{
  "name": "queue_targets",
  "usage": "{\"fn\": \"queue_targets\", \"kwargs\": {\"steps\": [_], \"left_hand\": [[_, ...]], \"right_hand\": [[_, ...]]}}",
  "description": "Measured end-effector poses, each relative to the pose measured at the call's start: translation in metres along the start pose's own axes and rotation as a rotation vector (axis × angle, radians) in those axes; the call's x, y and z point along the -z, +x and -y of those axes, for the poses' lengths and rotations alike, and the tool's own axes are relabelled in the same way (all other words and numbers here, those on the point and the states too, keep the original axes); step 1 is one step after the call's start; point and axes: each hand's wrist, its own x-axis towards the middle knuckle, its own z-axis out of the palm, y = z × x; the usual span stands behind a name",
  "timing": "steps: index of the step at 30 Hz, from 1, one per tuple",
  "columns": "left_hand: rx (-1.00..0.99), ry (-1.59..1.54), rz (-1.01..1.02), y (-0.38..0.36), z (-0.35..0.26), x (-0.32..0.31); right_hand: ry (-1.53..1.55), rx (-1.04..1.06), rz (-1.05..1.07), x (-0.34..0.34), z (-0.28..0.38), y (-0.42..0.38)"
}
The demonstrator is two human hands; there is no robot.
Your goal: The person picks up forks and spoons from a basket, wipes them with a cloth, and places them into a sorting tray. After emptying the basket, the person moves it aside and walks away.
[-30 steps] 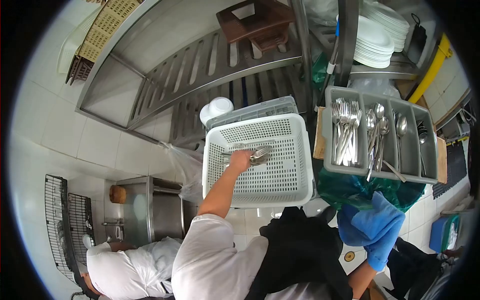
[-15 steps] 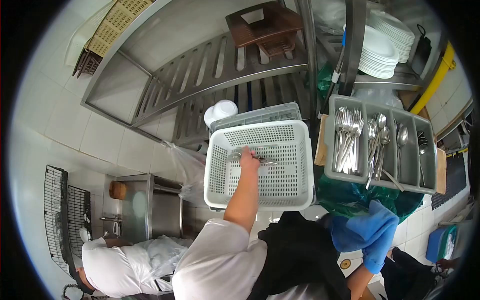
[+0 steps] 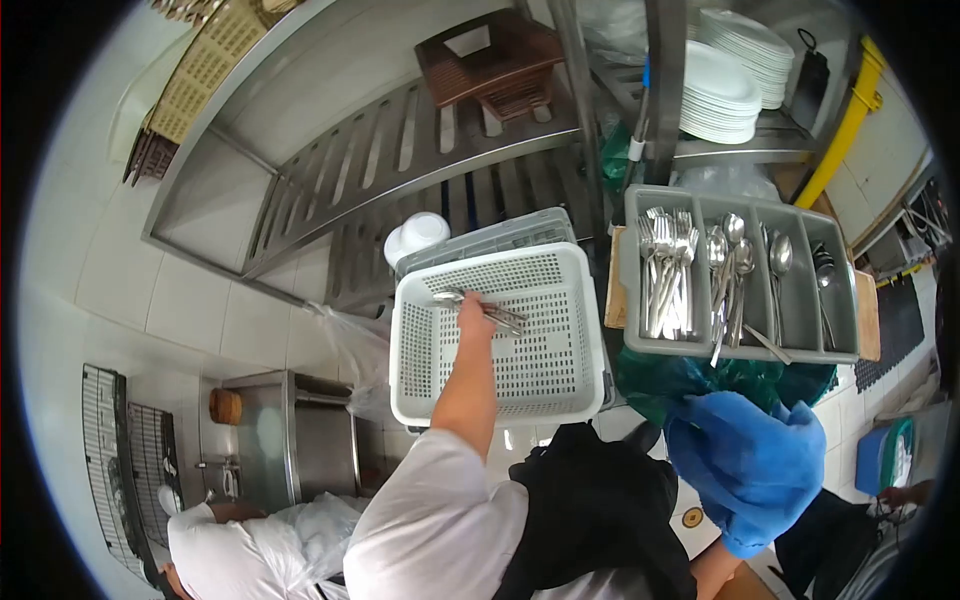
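My left hand is closed round a few metal spoons inside the white perforated plastic basket. Spoon bowls stick out on the left of the fist and handles on the right. A blue cloth covers my right hand, which is held up at the lower right; its fingers are hidden in the cloth. Just beyond the cloth stands a grey cutlery tray with compartments. Forks lie in its left compartment, and spoons lie in the ones further right.
Behind the basket rises a slatted metal rack with a brown basket and white bowls. Stacked white plates sit at upper right. A co-worker in a white shirt stands by the sink; another person is at lower right.
The view has shifted, so the basket and tray appear further left. My left hand still grips the spoons, now tilted differently. The blue cloth has risen and spread out over my right hand.
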Motion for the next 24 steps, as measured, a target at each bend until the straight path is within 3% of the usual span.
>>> {"fn": "queue_targets", "kwargs": {"steps": [3, 5, 8, 9, 11, 12, 13, 14, 15, 16, 18, 20, 21, 23, 24], "left_hand": [[0.129, 0.083, 0.161, -0.055, -0.043, 0.016], [-0.269, 0.388, 0.41, -0.12, -0.077, 0.006], [-0.26, 0.375, 0.62, -0.135, -0.104, 0.013], [-0.251, 0.375, 0.624, -0.135, -0.106, 0.016], [-0.51, 0.649, 0.309, -0.139, -0.106, 0.022], [-0.601, 0.501, 0.378, -0.144, -0.107, 0.025], [-0.453, 0.469, 0.422, -0.17, -0.121, 0.019], [-0.447, 0.409, 0.476, -0.15, -0.117, 0.032], [-0.481, 0.39, 0.356, -0.158, -0.112, 0.031], [-0.553, 0.578, 0.29, -0.152, -0.109, 0.038], [-0.611, 0.545, 0.396, -0.169, -0.105, 0.036], [-0.392, 0.325, 0.468, -0.173, -0.104, 0.047], [-0.381, 0.331, 0.487, -0.18, -0.1, 0.049], [-0.485, 0.416, 0.298, -0.205, -0.096, 0.049], [-0.485, 0.412, 0.315, -0.222, -0.097, 0.049]], "right_hand": [[-0.014, -0.027, -0.029, -0.002, 0.001, -0.006], [-0.027, -0.044, -0.048, -0.003, 0.004, -0.008], [-0.054, -0.061, -0.072, -0.004, 0.007, -0.013], [-0.065, -0.066, -0.083, -0.004, 0.01, -0.012], [-0.105, -0.069, -0.098, -0.001, 0.015, -0.01], [-0.142, -0.077, -0.117, 0.0, 0.019, -0.01], [-0.197, -0.1, -0.135, 0.001, 0.024, -0.012], [-0.266, -0.123, -0.151, 0.005, 0.033, -0.01], [-0.342, -0.148, -0.164, 0.008, 0.04, -0.009], [-0.424, -0.174, -0.173, 0.012, 0.046, -0.009], [-0.549, -0.233, -0.192, 0.019, 0.055, -0.014], [-0.651, -0.287, -0.198, 0.025, 0.063, -0.017], [-0.691, -0.308, -0.192, 0.029, 0.066, -0.018], [-0.762, -0.332, -0.167, 0.032, 0.068, -0.022], [-0.782, -0.332, -0.152, 0.033, 0.069, -0.024]]}}
